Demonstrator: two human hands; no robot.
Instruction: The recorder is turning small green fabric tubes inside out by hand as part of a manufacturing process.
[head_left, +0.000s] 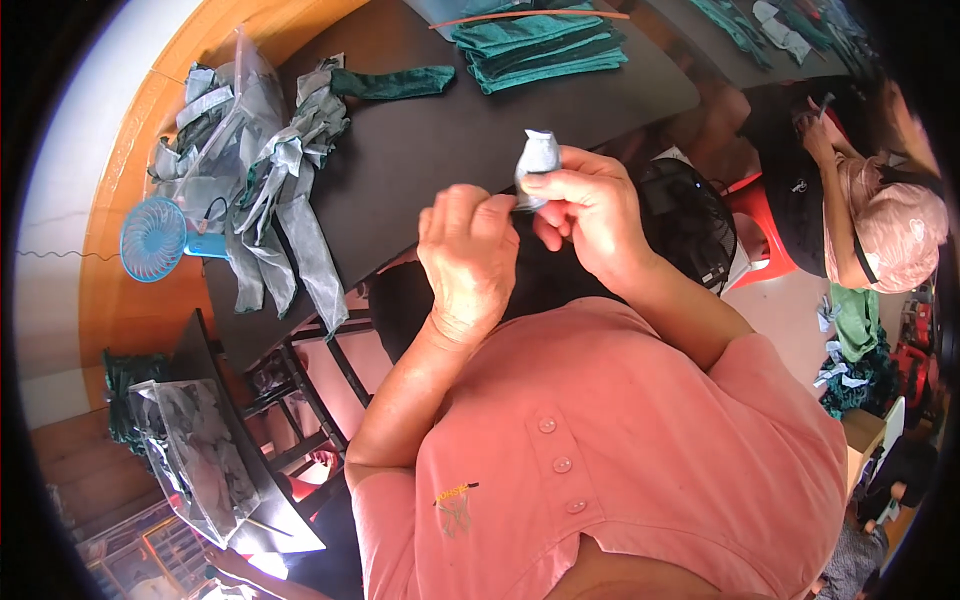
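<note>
In front of my chest, above the near edge of the dark table (pixel 410 180), a small bunched piece of pale grey-blue fabric (pixel 540 155) stands up from my fingers. My right hand (pixel 605 215) pinches it between thumb and forefinger, the other fingers curled. Beside it, my left hand (pixel 465 250) is closed, back toward me. Its thumb and fingertips meet the fabric's lower edge, where a thin dark bit shows. The left fingertips are partly hidden. To the left, a loose heap of grey and green fabric strips (pixel 290 190) hangs over the table edge.
A folded stack of green velvety fabric (pixel 535 50) lies at the back, near a single green strip (pixel 395 82). At left are a blue fan (pixel 155 240) and a clear plastic bag (pixel 245 90). A co-worker (pixel 890 220) sits at right, near a red stool (pixel 765 235).
</note>
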